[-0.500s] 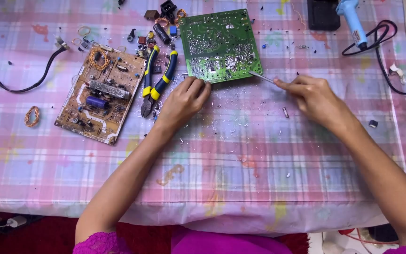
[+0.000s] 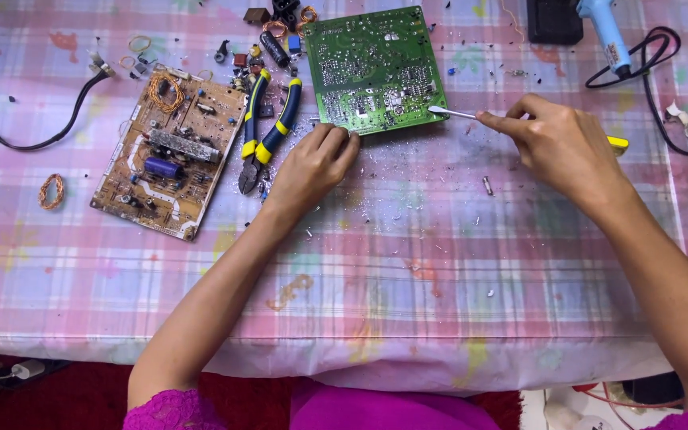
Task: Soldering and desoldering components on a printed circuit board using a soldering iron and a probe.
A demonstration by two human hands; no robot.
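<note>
A green circuit board (image 2: 372, 68) lies solder side up at the upper middle of the table. My left hand (image 2: 312, 167) rests with curled fingers against its near left edge, holding nothing that I can see. My right hand (image 2: 559, 143) grips a thin metal tool with a yellow handle (image 2: 453, 113), and the tool's tip touches the board's right near edge. Small metal bits and solder crumbs are scattered on the cloth around both hands.
A brown circuit board with components (image 2: 169, 151) lies at the left, with blue-and-yellow pliers (image 2: 268, 131) beside it. Loose parts and copper coils (image 2: 51, 191) are strewn about. A black cable (image 2: 49, 119) sits far left, a blue glue gun (image 2: 603, 32) and black cord top right. Plaid tablecloth (image 2: 408, 279).
My right hand and the tool have shifted slightly to the left, closer to the green board's edge. My left hand stays at the board's corner.
</note>
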